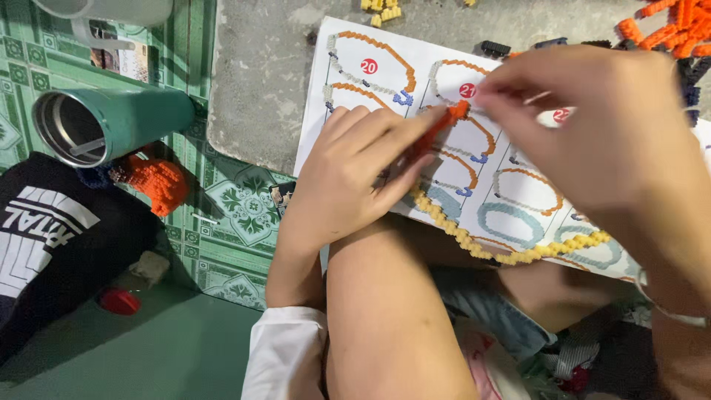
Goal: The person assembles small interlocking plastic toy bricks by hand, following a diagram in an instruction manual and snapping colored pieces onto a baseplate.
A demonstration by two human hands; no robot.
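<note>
A: Head view: what is seen around the hands?

B: An instruction sheet (415, 67), white with red round markers and drawn bead loops, is spread at twelve o'clock on a grey slab (259, 81). A yellow bead chain (474, 241) is laid along its lower edge, partly hidden under the left hand (348, 174). Orange pieces (678, 26) are heaped at two o'clock, and a few yellow pieces (381, 9) at twelve. At nine o'clock a teal metal cup (111, 122) is lying on its side, mouth turned to the left, with an orange brick figure (155, 181) just beside it. A red cap (118, 301) is seen at eight o'clock.

A: And what is held?

B: A short orange strip (444, 118) is pinched by both hands above the sheet's middle. The left hand is closed around its lower end; the right hand (592, 122) is closed on the upper tip. Its long axis runs from seven o'clock to one o'clock, the free end pointing up-right. Much of the sheet is blocked by the right hand.
</note>
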